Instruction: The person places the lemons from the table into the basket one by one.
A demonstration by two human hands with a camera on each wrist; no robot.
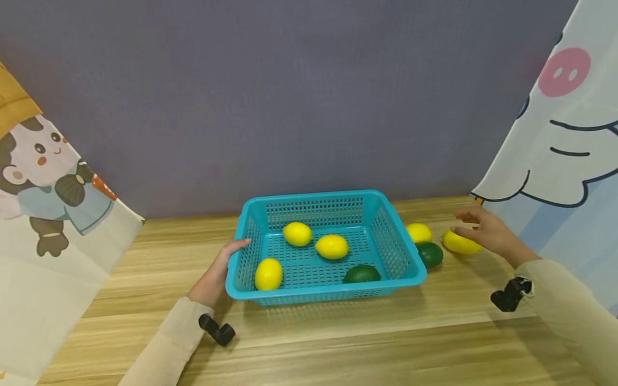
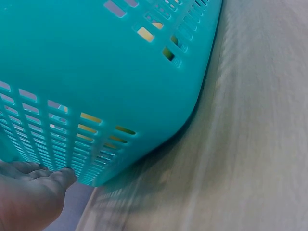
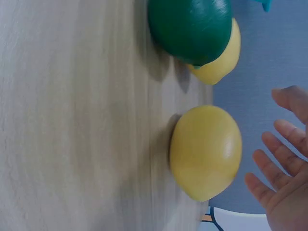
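Observation:
My left hand (image 1: pixel 219 271) holds the left side of a turquoise plastic basket (image 1: pixel 325 292), its thumb over the rim. In the left wrist view, the curled fingers (image 2: pixel 60 180) lie against the slotted wall. Three lemons, a left one (image 1: pixel 268 274), a back one (image 1: pixel 297 234) and a middle one (image 1: pixel 332 246), lie inside with a dark green fruit (image 1: pixel 362 274). My right hand (image 1: pixel 490 233) hovers just above a lemon (image 3: pixel 206 153) outside the basket, fingers spread and apart from it. Beside that lemon lie another dark green fruit (image 3: pixel 190 29) and another lemon (image 3: pixel 224 60).
The basket stands on a wood-grain table (image 1: pixel 309 348). A grey wall panel (image 1: pixel 299 107) rises behind. Cartoon-printed cloths hang at the left (image 1: pixel 53 214) and right (image 1: pixel 569 155). The outside fruits sit close to the basket's right wall.

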